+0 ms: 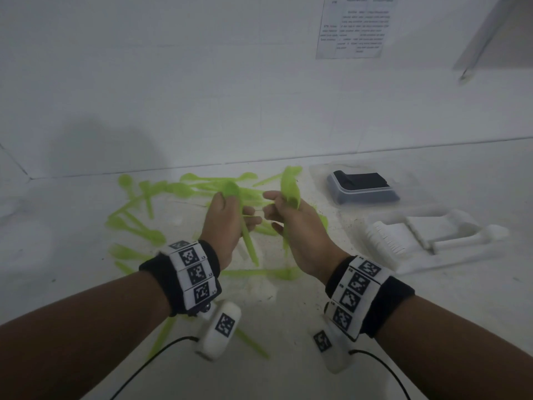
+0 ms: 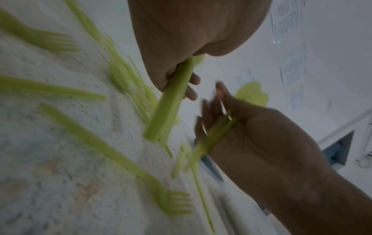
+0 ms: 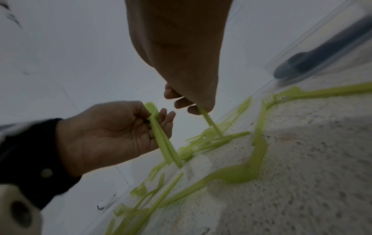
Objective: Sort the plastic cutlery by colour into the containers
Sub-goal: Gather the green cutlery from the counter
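Note:
Both hands hover close together above the speckled table [image 1: 288,313]. My left hand [image 1: 242,210] grips a small bunch of green plastic spoons [image 1: 248,243], bowls up and handles pointing down. The left wrist view shows that left hand [image 2: 181,79] wrapped round the handles [image 2: 167,108]. My right hand [image 1: 275,210] grips another bunch of green spoons [image 1: 290,186], its fingers [image 3: 181,100] curled round the thin handles [image 3: 211,124]. Several loose green forks and spoons [image 1: 138,223] lie scattered on the table beneath and to the left.
A clear container [image 1: 366,199] with black cutlery stands at the right rear. In front of it sits a white tray [image 1: 461,255] with white cutlery. A wall with a printed sheet [image 1: 354,27] runs behind the table. Camera cables trail near the front edge.

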Demonstrator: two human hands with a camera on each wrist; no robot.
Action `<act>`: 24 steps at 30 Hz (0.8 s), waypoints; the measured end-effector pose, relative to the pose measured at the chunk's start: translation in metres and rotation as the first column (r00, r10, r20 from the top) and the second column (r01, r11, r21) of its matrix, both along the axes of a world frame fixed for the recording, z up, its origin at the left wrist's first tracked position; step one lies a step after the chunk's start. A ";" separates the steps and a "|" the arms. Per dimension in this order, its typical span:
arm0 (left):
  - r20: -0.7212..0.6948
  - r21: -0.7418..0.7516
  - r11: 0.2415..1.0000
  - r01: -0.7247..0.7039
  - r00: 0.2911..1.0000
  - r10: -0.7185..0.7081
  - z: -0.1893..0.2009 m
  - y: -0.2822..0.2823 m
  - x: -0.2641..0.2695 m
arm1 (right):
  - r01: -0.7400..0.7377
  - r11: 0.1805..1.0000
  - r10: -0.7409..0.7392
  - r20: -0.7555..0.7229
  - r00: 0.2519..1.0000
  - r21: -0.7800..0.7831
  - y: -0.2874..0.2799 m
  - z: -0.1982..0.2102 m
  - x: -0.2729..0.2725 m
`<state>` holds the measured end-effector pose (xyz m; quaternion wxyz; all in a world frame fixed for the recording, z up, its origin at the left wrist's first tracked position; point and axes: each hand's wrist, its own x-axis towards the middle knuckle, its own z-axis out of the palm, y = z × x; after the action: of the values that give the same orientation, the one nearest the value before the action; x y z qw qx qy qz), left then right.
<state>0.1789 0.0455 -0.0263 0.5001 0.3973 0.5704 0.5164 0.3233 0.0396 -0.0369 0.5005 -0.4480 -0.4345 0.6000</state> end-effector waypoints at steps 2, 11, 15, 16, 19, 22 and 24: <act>0.002 0.021 0.998 -0.056 0.998 0.056 -0.001 0.003 -0.007 | 0.072 0.995 -0.072 0.005 0.997 -0.068 0.003 -0.002 0.002; -0.053 -0.064 0.992 0.108 0.992 -0.111 0.004 0.000 0.004 | -0.358 0.933 0.333 0.313 0.890 0.027 -0.013 0.003 -0.021; -0.017 -0.098 0.994 0.039 0.999 -0.041 -0.002 0.004 -0.002 | -0.372 0.928 0.338 0.347 0.875 0.034 -0.015 0.003 -0.022; 0.036 -0.117 0.992 0.047 0.998 -0.043 -0.004 0.005 -0.003 | -0.369 0.929 0.334 0.341 0.879 0.041 -0.016 0.003 -0.022; 0.138 -0.145 0.987 0.065 0.989 -0.045 -0.007 0.005 -0.005 | -0.360 0.932 0.329 0.314 0.891 0.047 -0.017 0.003 -0.022; 0.220 -0.146 0.988 0.054 0.975 -0.021 -0.004 0.004 -0.006 | -0.322 0.945 0.289 0.302 0.908 0.063 -0.017 0.002 -0.022; 0.165 -0.117 0.993 -0.010 0.986 0.029 -0.002 0.003 -0.008 | -0.197 0.979 0.176 0.255 0.951 0.060 -0.017 0.001 -0.020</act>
<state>0.1704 0.0487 -0.0282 0.5629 0.3175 0.5594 0.5190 0.3030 0.0231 -0.0356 0.4016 -0.4549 -0.5591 0.5650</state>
